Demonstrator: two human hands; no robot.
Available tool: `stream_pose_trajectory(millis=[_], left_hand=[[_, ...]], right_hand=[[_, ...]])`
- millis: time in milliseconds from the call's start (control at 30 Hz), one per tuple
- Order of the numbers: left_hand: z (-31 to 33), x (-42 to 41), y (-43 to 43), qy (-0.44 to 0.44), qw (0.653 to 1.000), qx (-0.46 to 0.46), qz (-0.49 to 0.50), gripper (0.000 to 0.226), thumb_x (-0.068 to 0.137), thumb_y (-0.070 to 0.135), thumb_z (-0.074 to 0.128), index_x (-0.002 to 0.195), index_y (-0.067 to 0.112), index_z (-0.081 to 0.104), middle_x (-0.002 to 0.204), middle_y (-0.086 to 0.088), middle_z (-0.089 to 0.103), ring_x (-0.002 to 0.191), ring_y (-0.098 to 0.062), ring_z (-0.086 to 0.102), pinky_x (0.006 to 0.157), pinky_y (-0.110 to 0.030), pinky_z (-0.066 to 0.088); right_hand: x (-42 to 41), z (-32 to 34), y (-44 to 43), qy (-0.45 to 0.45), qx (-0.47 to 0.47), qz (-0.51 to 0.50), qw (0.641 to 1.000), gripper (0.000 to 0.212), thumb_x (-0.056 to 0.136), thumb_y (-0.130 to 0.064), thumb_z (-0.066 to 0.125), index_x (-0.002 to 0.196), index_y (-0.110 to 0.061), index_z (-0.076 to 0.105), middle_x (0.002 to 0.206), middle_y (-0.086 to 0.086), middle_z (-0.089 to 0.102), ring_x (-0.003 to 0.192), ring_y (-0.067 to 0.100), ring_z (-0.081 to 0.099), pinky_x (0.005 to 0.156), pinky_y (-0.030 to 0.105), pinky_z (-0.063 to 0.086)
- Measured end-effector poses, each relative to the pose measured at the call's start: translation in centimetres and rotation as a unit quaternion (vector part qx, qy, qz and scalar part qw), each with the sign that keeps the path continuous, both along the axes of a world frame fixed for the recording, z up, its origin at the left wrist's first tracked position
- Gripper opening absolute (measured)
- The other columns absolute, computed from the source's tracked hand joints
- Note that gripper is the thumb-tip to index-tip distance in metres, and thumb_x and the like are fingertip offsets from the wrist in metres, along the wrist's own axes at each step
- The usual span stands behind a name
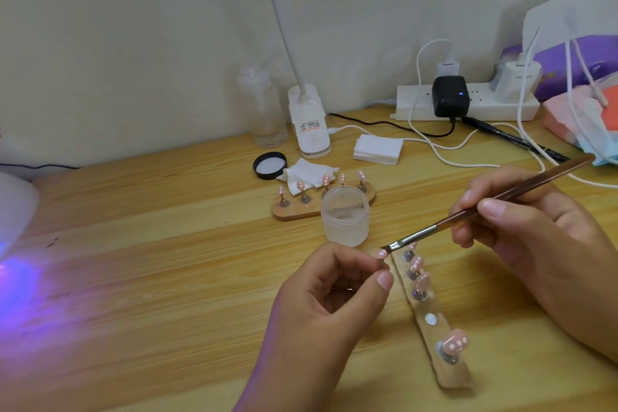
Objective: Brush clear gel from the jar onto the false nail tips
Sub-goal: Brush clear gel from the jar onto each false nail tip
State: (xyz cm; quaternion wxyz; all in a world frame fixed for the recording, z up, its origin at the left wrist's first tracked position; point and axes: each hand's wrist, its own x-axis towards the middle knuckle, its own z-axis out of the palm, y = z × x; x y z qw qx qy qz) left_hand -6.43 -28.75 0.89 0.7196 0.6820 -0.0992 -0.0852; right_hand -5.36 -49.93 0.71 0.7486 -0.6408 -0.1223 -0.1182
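My left hand [329,291] pinches a small stand that carries a pink false nail tip [382,254] with white dots. My right hand [521,231] grips a brown-handled brush [468,216], and its dark bristles touch that tip. Just behind stands the open frosted jar of clear gel [345,216]. A wooden holder [434,321] under my hands bears several more pink tips and one bare magnet spot. A second wooden holder [291,211] with several tips lies behind the jar.
The jar's black lid [269,165] and crumpled wipes [309,177] lie further back, by a clip lamp [309,130], a clear bottle [266,110] and a pad stack [378,149]. A power strip [468,102] with cables sits at back right. A curing lamp [13,211] glows violet at left.
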Motion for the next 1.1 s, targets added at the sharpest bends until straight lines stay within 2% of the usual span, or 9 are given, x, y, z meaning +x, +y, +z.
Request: stream_pose_trajectory(millis=[67,167,367,467,533,700,867,967,1100], left_hand=[[0.04,-0.06,0.05,-0.007,1.0,0.008,-0.004,0.012,0.068,0.03,0.076,0.078,0.026,0.072,0.076,0.005,0.071,0.069,-0.004,0.06,0.063,-0.012,0.048],[-0.05,-0.14,0.14,-0.02,1.0,0.019,-0.007,0.021,0.064,0.044,0.07,0.081,0.033,0.073,0.081,0.006,0.072,0.072,-0.003,0.061,0.066,-0.01,0.048],[-0.43,-0.02,0.33,-0.041,0.997,0.06,-0.006,0.023,0.07,0.051,0.059,0.087,0.04,0.072,0.087,0.011,0.073,0.083,-0.003,0.065,0.074,-0.017,0.049],[-0.49,-0.02,0.29,-0.041,0.997,0.07,-0.004,0.025,0.07,0.055,0.057,0.088,0.044,0.072,0.092,0.013,0.073,0.085,-0.014,0.065,0.073,-0.02,0.05],[-0.48,-0.01,0.27,-0.039,0.997,0.065,-0.003,0.026,0.069,0.055,0.06,0.089,0.043,0.072,0.093,0.012,0.073,0.08,-0.014,0.064,0.07,-0.018,0.05],[-0.4,-0.01,0.26,-0.032,0.999,0.04,-0.002,0.025,0.066,0.052,0.067,0.086,0.04,0.073,0.091,0.01,0.073,0.075,0.001,0.061,0.071,-0.011,0.049],[-0.31,0.02,0.16,-0.033,0.999,0.015,0.001,0.02,0.067,0.045,0.07,0.084,0.034,0.072,0.078,0.011,0.068,0.072,-0.001,0.059,0.066,-0.011,0.046],[-0.26,-0.02,0.17,-0.037,0.999,0.024,0.003,0.017,0.069,0.043,0.071,0.083,0.033,0.071,0.082,0.011,0.069,0.072,-0.001,0.059,0.067,-0.009,0.047],[-0.1,-0.04,0.16,-0.019,1.0,0.006,0.009,0.004,0.076,0.03,0.071,0.08,0.03,0.07,0.09,0.003,0.075,0.084,-0.004,0.068,0.07,-0.01,0.048]], right_hand=[[0.08,0.05,0.06,0.006,0.001,-0.013,1.0,0.006,0.079,-0.029,0.072,0.081,-0.023,0.072,0.076,0.003,0.066,0.068,0.014,0.066,0.065,0.021,0.054],[0.27,-0.28,-0.25,0.02,0.008,-0.02,1.0,0.022,0.083,-0.014,0.054,0.078,-0.025,0.073,0.074,0.002,0.066,0.066,0.012,0.066,0.063,0.02,0.054],[0.53,0.05,-0.17,0.059,0.064,-0.008,0.996,0.024,0.08,-0.013,0.051,0.074,-0.022,0.073,0.072,0.003,0.065,0.063,0.013,0.064,0.06,0.022,0.054],[0.62,0.32,-0.15,0.07,0.087,0.009,0.994,0.026,0.078,-0.012,0.049,0.072,-0.022,0.072,0.068,0.004,0.064,0.06,0.013,0.062,0.058,0.022,0.053],[0.63,0.41,-0.08,0.076,0.098,0.018,0.992,0.026,0.078,-0.012,0.048,0.071,-0.021,0.072,0.066,0.004,0.062,0.059,0.013,0.062,0.057,0.022,0.053],[0.62,0.45,-0.02,0.077,0.111,0.021,0.991,0.025,0.078,-0.012,0.049,0.07,-0.021,0.071,0.066,0.004,0.062,0.057,0.013,0.061,0.056,0.021,0.052],[0.72,0.37,-0.01,0.074,0.106,0.02,0.991,0.025,0.08,-0.012,0.05,0.071,-0.021,0.072,0.067,0.003,0.062,0.058,0.012,0.061,0.057,0.022,0.053],[0.69,0.34,0.01,0.07,0.1,0.022,0.992,0.024,0.08,-0.013,0.051,0.072,-0.022,0.072,0.066,0.003,0.063,0.059,0.012,0.061,0.057,0.022,0.053],[0.61,0.3,-0.01,0.066,0.098,0.027,0.993,0.024,0.081,-0.013,0.051,0.073,-0.022,0.072,0.067,0.003,0.062,0.059,0.012,0.061,0.058,0.022,0.053]])
